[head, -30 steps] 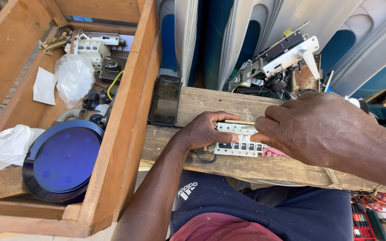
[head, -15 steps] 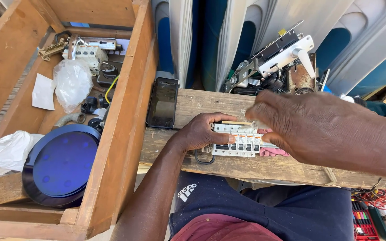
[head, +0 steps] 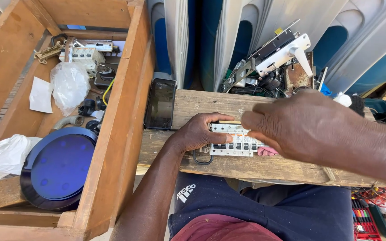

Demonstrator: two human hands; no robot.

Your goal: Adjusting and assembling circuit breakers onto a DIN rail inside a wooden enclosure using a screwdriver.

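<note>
A white row of circuit breakers (head: 233, 142) with several black switches lies on a rough wooden plank (head: 246, 166) across my lap. My left hand (head: 197, 133) grips its left end and holds it down on the plank. My right hand (head: 300, 127) hovers over its right part, fingers bent, fingertips touching the top edge of the breaker row. Whether something small is pinched in the right fingers is hidden. A pink bit (head: 268, 151) shows under the right hand.
A black phone (head: 160, 103) lies on the plank's left end. A wooden crate (head: 112, 147) on the left holds a blue round lid (head: 59, 167), plastic bags, fittings and another breaker unit (head: 86, 56). Door-lock hardware (head: 278, 56) is piled behind the plank.
My right hand has slid leftward across the breaker row, fingertips now at its top edge. The left hand has stayed gripping the left end.
</note>
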